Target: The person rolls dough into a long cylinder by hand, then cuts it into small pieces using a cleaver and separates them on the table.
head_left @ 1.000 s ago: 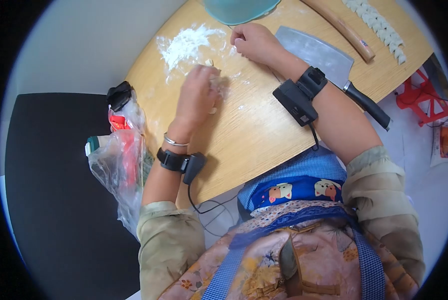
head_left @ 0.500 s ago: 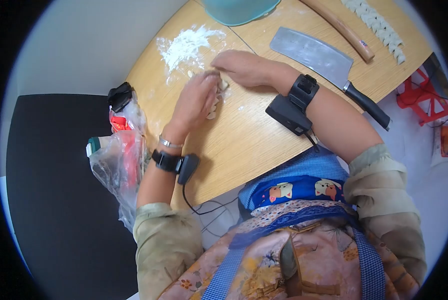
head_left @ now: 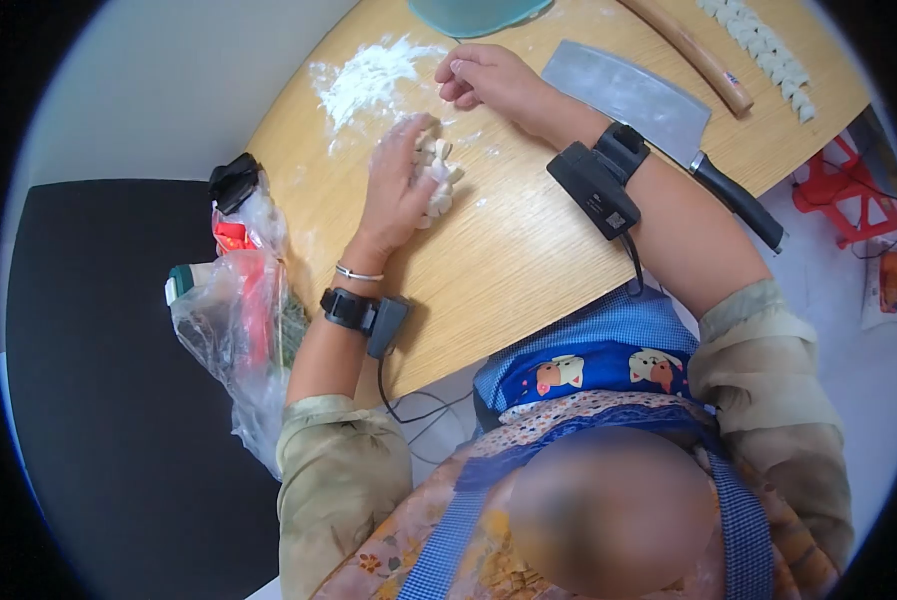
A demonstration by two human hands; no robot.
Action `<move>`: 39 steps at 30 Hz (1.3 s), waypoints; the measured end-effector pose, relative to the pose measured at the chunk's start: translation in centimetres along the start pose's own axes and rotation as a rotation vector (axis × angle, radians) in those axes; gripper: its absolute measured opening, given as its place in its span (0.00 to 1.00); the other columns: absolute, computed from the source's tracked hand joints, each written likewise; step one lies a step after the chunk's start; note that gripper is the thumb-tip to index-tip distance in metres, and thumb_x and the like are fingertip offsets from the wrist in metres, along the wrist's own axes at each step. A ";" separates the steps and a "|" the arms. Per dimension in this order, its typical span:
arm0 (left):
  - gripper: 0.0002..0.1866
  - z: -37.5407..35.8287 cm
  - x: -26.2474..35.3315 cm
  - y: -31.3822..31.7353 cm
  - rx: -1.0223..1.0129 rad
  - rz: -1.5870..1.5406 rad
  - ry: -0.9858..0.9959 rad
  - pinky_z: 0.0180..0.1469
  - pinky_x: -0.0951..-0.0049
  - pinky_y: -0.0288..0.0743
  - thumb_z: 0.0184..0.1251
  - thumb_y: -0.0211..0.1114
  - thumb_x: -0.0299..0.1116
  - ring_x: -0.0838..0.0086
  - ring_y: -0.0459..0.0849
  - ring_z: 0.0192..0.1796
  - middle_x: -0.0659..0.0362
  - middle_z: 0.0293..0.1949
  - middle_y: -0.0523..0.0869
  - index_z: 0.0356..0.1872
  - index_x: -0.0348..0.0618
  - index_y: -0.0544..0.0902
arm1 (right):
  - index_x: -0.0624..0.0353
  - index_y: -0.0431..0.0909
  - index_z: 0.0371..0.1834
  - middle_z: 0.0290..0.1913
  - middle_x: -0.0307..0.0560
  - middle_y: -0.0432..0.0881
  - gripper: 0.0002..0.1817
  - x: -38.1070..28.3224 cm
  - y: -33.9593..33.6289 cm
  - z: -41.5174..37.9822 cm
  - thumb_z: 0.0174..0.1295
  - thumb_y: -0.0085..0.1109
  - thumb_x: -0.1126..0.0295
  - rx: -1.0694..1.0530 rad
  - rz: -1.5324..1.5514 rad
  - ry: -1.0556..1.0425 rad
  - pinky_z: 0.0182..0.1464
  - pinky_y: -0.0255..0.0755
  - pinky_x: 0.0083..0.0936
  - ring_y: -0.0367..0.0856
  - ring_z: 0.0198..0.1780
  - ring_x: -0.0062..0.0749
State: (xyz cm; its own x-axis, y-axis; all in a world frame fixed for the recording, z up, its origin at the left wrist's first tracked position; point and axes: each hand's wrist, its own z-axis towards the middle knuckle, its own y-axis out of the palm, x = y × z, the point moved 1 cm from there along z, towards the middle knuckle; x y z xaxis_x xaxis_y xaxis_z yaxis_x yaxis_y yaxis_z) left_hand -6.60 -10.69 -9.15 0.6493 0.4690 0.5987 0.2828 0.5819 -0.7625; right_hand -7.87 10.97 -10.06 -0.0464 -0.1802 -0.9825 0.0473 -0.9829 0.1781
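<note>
Right hand (head_left: 483,78) withdrawn, fingers loose — left hand (head_left: 400,190) cups maybe five dough pieces (head_left: 438,172).

Most of the table (head_left: 528,270) near its front edge lies bare, so a hand could pass freely there between the two forearms. Toward the far edge the way narrows: the flour (head_left: 368,75) spreads at the left, the bowl (head_left: 473,12) sits at the far edge, and the cleaver (head_left: 633,100) lies slantwise to the right (its handle overhangs the right edge). Beyond it the rolling pin (head_left: 688,50) and dough row (head_left: 758,50) fill the far right corner. Bags (head_left: 243,300) crowd the left edge.
</note>
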 end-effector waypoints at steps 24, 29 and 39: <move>0.18 1.7 4.4 0.6 -0.153 0.267 0.270 0.61 0.54 0.71 0.66 0.65 0.39 0.49 0.78 0.58 0.47 0.56 0.80 0.53 0.42 0.82 | 0.61 0.82 0.42 0.33 0.40 0.83 0.14 -0.3 -0.8 0.3 0.75 0.49 0.64 0.098 -0.012 -0.022 0.38 0.76 0.19 0.79 0.33 0.21; 0.22 -2.4 2.8 -0.9 -0.020 0.462 0.183 0.63 0.54 0.70 0.61 0.67 0.39 0.49 0.78 0.59 0.46 0.57 0.80 0.56 0.43 0.82 | 0.61 0.82 0.40 0.31 0.39 0.83 0.15 0.0 -0.3 0.1 0.74 0.49 0.63 0.076 -0.094 -0.050 0.37 0.75 0.19 0.79 0.33 0.20; 0.10 1.0 -2.4 -3.3 0.224 -0.211 -0.313 0.43 0.74 0.78 0.68 0.64 0.28 0.74 0.83 0.43 0.56 0.47 0.85 0.47 0.39 0.86 | 0.65 0.81 0.42 0.34 0.56 0.84 0.14 -1.2 0.1 -0.7 0.72 0.49 0.65 0.067 -0.904 -0.252 0.42 0.78 0.37 0.84 0.36 0.43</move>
State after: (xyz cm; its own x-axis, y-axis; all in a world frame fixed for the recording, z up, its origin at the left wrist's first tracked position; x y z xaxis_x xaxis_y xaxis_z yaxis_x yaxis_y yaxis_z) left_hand -9.78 -13.10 -7.79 0.3389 0.4832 0.8072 0.2035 0.8001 -0.5644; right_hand -7.14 11.13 -8.93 -0.2520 0.6569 -0.7106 -0.1693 -0.7529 -0.6360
